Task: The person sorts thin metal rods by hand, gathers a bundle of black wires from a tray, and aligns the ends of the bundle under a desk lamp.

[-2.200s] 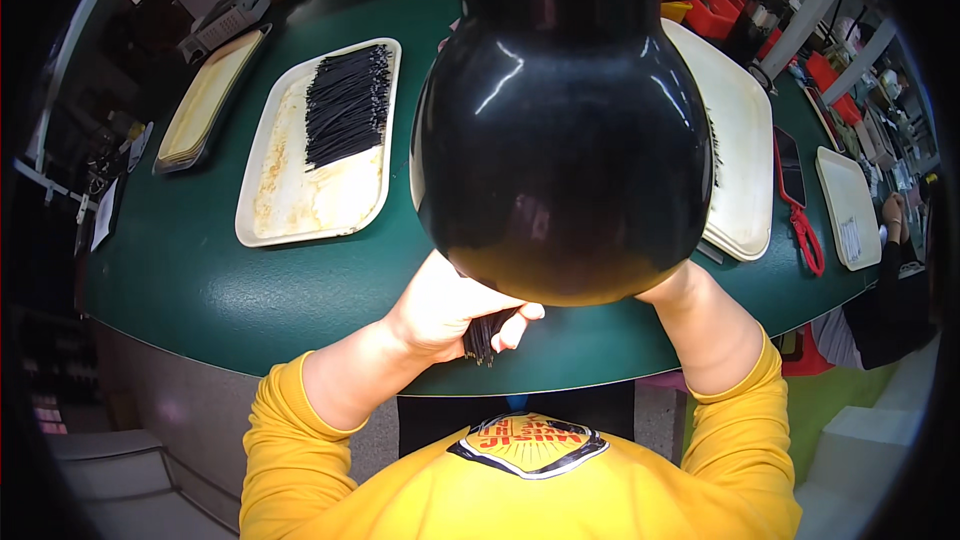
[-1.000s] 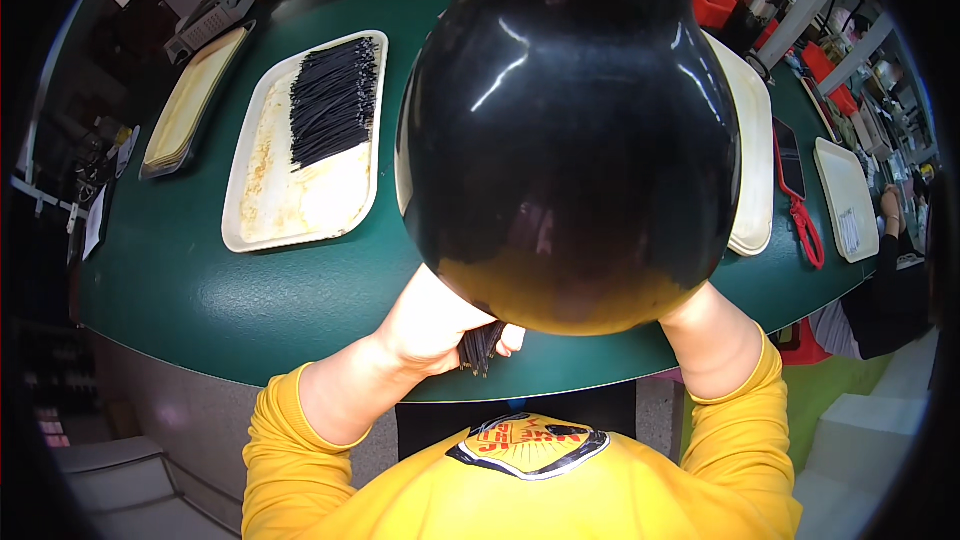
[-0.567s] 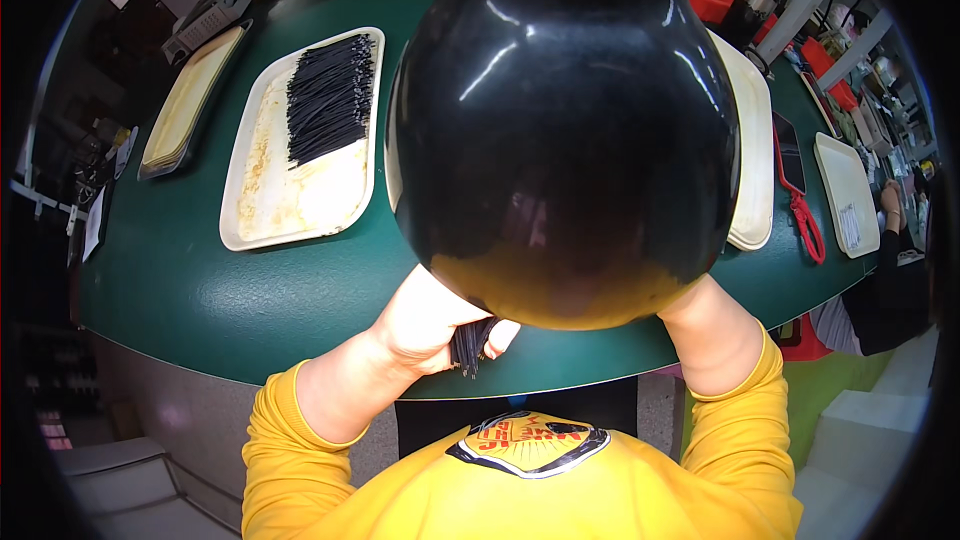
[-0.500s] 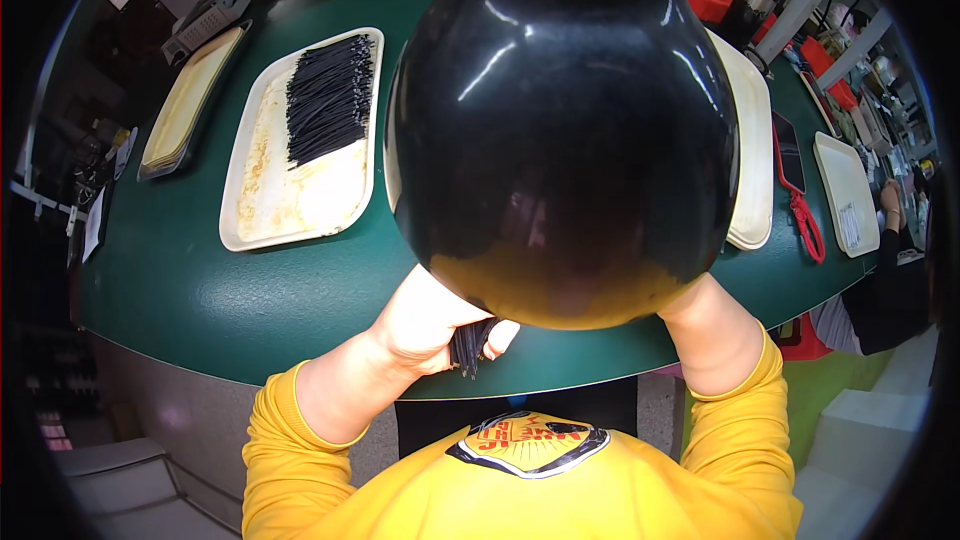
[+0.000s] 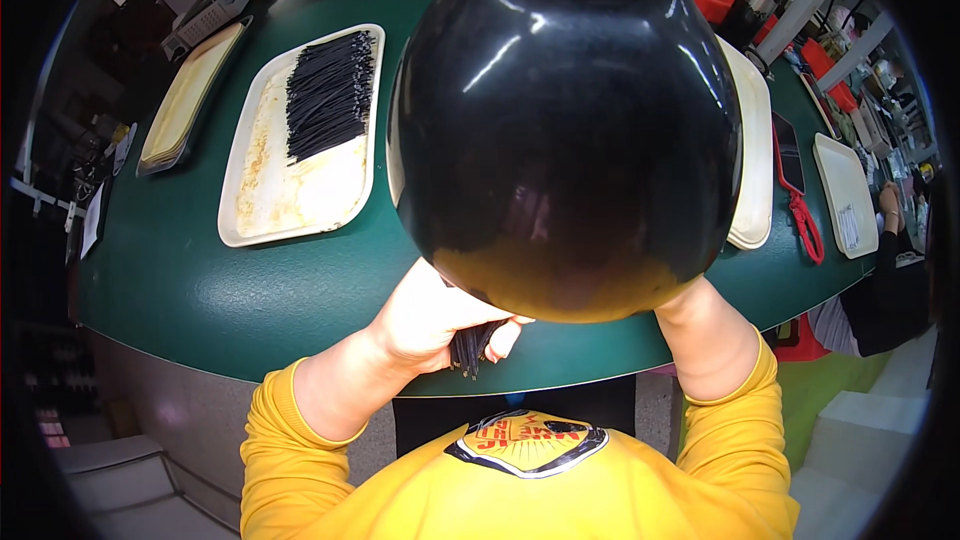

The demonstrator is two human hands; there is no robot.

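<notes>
Left hand curled around a bundle of thin black wires, near the green table's front edge.

The bundle's ends poke out below the left hand, between palm and fingertips; its upper part is hidden. A glossy black lampshade covers most of the right hand, so its grip cannot be told. More black wires lie in a cream tray, forward and left of both hands.

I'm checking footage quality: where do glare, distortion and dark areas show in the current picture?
Head view: bright streaks on the lamp, washed-out skin on the left hand, glare on the bare part of the tray; head view again: the table has its near edge bowed, and the picture's corners are black; also head view: the lamp hides most of the right hand.
</notes>
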